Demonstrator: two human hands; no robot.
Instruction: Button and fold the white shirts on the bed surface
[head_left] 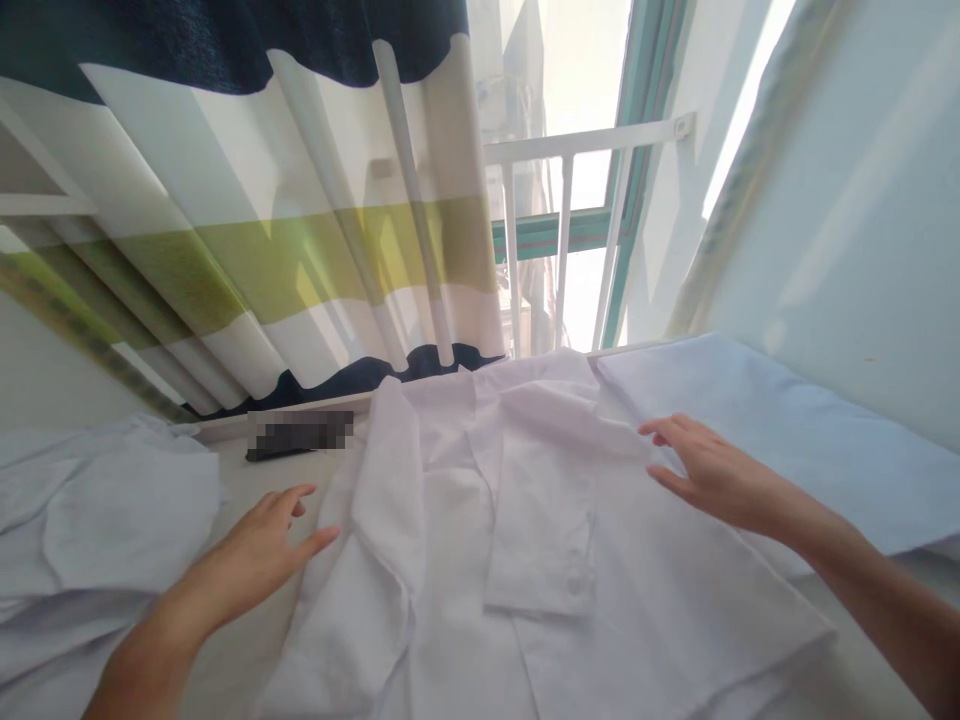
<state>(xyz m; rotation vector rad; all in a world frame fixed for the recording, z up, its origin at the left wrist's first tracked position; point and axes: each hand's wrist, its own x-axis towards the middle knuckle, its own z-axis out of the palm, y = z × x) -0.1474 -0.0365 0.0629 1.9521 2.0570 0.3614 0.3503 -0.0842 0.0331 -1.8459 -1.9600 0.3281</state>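
Observation:
A white long-sleeved shirt [457, 520] lies spread on the pale surface in front of me, its collar end toward the window. One sleeve [544, 540] is folded inward across the body, with its buttoned cuff toward me. The other sleeve [386, 490] runs down the left side. My left hand [266, 550] hovers by the shirt's left edge, thumb and fingers apart, holding nothing. Over the right edge is my right hand [697, 465], also with its fingers apart and nothing in it. Whether its fingertips touch the cloth I cannot tell.
Crumpled white cloth [127, 510] is heaped at the left. A dark, pixelated object [300, 435] lies near the back edge. Folded pale-blue cloth [787, 430] rests at the right against the wall. Behind are a striped curtain [300, 230] and a white railing [566, 240] before the window.

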